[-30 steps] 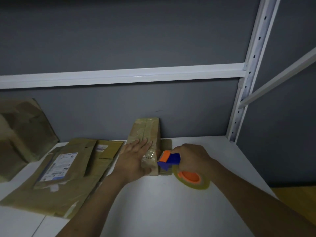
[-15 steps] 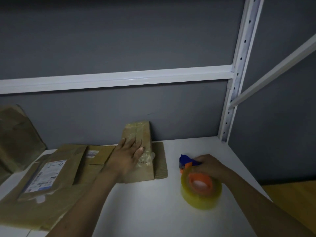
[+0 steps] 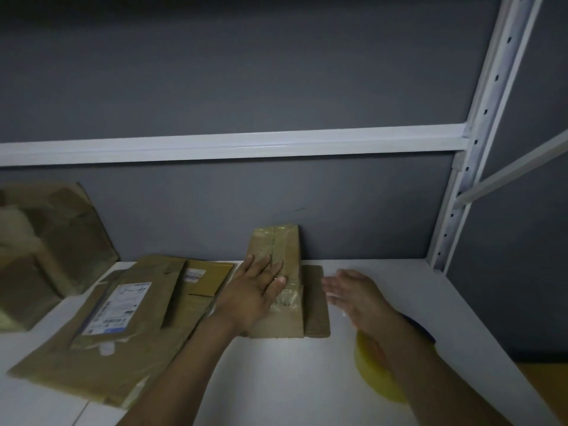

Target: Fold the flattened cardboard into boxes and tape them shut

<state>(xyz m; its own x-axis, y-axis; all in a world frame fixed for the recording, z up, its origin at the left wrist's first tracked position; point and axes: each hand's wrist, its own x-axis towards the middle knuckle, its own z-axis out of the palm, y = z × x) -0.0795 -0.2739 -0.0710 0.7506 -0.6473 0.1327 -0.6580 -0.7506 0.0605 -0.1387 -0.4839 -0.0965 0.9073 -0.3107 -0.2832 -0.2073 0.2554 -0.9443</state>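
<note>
2 grips spread apart: left hand (image 3: pixel 255 292) presses the taped box (image 3: pixel 287 249), right hand (image 3: pixel 353 295) hovers beside.

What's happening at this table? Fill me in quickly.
A person is taping up cardboard boxes. The left hand presses flat on a small brown box that is wrapped in clear tape and stands against the wall. The right hand is open beside it and holds nothing. The yellow tape roll sits on the white table under the right forearm. A pile of flattened cardboard lies to the left.
</note>
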